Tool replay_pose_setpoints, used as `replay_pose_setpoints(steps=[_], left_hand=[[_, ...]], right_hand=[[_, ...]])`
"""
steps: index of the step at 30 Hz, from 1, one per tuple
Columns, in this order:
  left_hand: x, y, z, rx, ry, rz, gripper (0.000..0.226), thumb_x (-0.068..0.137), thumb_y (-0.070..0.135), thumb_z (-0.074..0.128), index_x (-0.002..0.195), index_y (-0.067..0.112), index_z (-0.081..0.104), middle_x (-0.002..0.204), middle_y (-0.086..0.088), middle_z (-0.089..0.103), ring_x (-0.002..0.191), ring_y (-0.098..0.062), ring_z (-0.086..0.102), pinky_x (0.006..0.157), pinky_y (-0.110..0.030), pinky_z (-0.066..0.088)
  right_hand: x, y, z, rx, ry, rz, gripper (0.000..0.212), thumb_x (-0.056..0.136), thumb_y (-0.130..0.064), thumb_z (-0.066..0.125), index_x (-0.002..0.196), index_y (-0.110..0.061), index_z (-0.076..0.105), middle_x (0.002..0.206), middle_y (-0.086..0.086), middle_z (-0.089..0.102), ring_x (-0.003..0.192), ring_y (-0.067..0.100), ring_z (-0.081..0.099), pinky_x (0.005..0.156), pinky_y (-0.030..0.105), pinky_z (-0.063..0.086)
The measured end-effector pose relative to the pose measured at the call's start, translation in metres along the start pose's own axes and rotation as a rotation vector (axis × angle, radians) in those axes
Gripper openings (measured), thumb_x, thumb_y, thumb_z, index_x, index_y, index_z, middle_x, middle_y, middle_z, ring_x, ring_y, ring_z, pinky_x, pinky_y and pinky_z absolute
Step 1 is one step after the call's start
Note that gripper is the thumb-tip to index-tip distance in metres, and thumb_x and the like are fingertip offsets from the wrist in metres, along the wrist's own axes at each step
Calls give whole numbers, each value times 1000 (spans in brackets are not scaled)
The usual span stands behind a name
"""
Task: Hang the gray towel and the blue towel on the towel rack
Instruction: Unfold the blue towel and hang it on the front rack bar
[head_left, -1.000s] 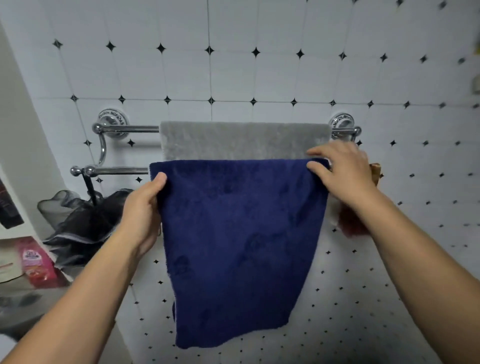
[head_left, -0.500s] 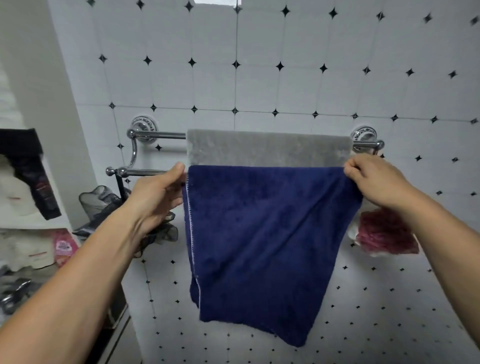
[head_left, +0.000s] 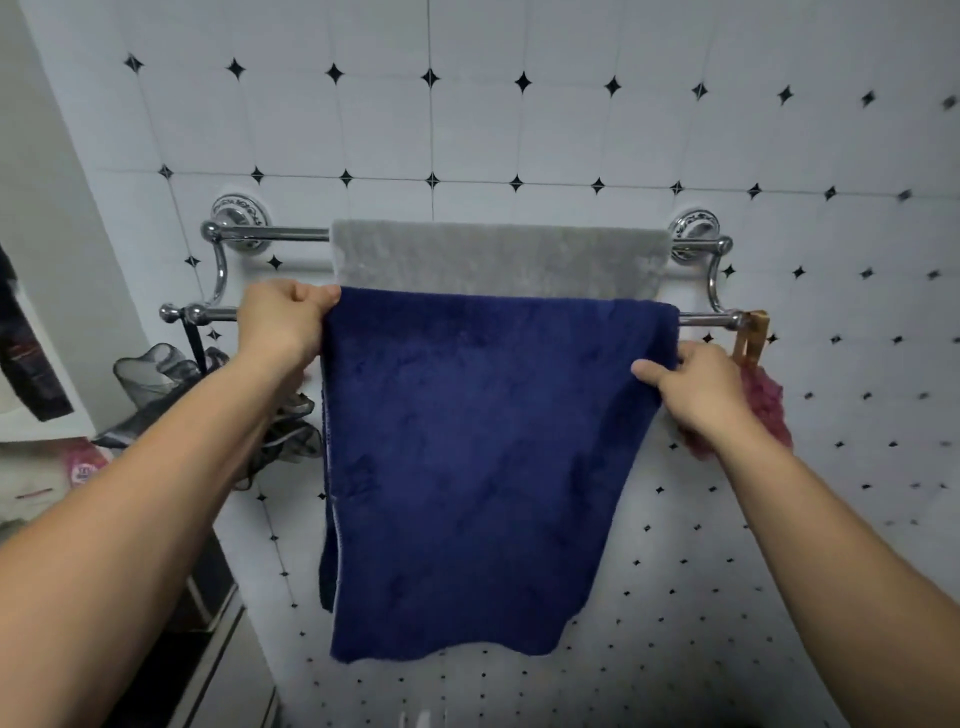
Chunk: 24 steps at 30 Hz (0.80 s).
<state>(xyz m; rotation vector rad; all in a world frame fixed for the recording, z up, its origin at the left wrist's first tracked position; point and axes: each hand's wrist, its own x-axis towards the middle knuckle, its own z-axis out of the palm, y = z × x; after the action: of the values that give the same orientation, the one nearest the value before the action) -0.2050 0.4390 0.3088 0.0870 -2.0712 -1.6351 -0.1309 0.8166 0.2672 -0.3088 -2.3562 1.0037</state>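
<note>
A chrome two-bar towel rack is fixed to the tiled wall. The gray towel hangs over its upper, rear bar. The blue towel is draped over the lower, front bar and hangs down in front of the gray one. My left hand grips the blue towel's top left corner at the bar. My right hand pinches the towel's right edge a little below the bar. Most of the lower bar is hidden by the blue towel.
A black mesh sponge hangs from the lower bar's left end. A red bath puff on a tan strap hangs from its right end. A shelf with packets stands at the left.
The blue towel has gone up onto the lower bar. My left hand rose to the bar at the towel's corner, and my right hand slid down the right edge.
</note>
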Motion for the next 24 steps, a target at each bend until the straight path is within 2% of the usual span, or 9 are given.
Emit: replay_pose_setpoints(steps=[4, 7, 9, 11, 13, 16, 18, 20, 24], left_hand=[[2, -7, -8, -22, 16, 32, 32, 89, 30, 67, 61, 18, 56, 56, 0, 54, 48, -15, 47, 53, -28, 42], [-8, -16, -10, -25, -69, 43, 27, 92, 26, 64, 68, 15, 58, 62, -4, 57, 50, -15, 50, 51, -28, 45], [-14, -19, -12, -84, -157, 25, 22, 95, 24, 60, 77, 10, 60, 70, -7, 63, 54, -16, 58, 50, -27, 49], [-15, -18, -16, -177, -243, -6, 21, 97, 25, 57, 84, 9, 62, 69, -3, 68, 55, -12, 64, 49, -24, 51], [-13, -13, -18, -272, -328, -56, 23, 97, 28, 56, 86, 11, 67, 61, 5, 68, 56, -10, 64, 51, -24, 51], [-9, -8, -15, -360, -383, -194, 25, 94, 29, 59, 77, 15, 72, 65, 5, 69, 59, -12, 65, 52, -24, 51], [-9, -6, -12, -363, -410, -277, 15, 89, 25, 65, 87, 12, 72, 73, 1, 72, 59, -12, 67, 54, -26, 53], [-6, -5, -12, -370, -389, -300, 12, 87, 19, 68, 92, 8, 71, 73, -1, 73, 58, -12, 68, 56, -25, 54], [2, -2, -22, -390, -262, -291, 10, 87, 19, 69, 85, 9, 70, 68, 1, 74, 61, -12, 67, 74, -30, 53]], right_hand=[[-8, 28, -8, 227, -236, 112, 3, 83, -17, 77, 84, -15, 74, 57, -16, 70, 45, -5, 61, 40, 12, 42], [-15, 41, -4, 201, -365, 149, 13, 79, -17, 80, 92, -12, 78, 84, -7, 79, 78, 10, 74, 73, 28, 57], [-16, 40, -3, 188, -404, 157, 12, 78, -18, 80, 89, -14, 78, 85, -9, 79, 80, 11, 75, 77, 28, 56], [-12, 31, -5, 228, -333, 134, 14, 79, -23, 80, 90, -18, 75, 75, -16, 77, 70, 2, 73, 67, 21, 56], [-4, 15, -9, 301, -100, 89, 22, 76, -36, 80, 89, -23, 67, 70, -13, 75, 61, -2, 68, 56, 18, 49], [12, -12, -12, 310, 188, 29, 27, 74, -43, 78, 84, -30, 56, 82, -17, 65, 76, 2, 66, 66, 19, 49], [22, -20, -10, 222, 190, 36, 26, 76, -41, 76, 92, -31, 58, 89, -14, 62, 87, 11, 59, 79, 29, 48], [34, -23, -13, 108, 134, 18, 17, 79, -31, 75, 94, -28, 67, 94, -4, 69, 88, 14, 58, 81, 29, 47], [45, -21, -39, 261, 144, 13, 6, 79, -16, 75, 75, -20, 74, 72, -6, 71, 64, 8, 61, 61, 23, 48]])
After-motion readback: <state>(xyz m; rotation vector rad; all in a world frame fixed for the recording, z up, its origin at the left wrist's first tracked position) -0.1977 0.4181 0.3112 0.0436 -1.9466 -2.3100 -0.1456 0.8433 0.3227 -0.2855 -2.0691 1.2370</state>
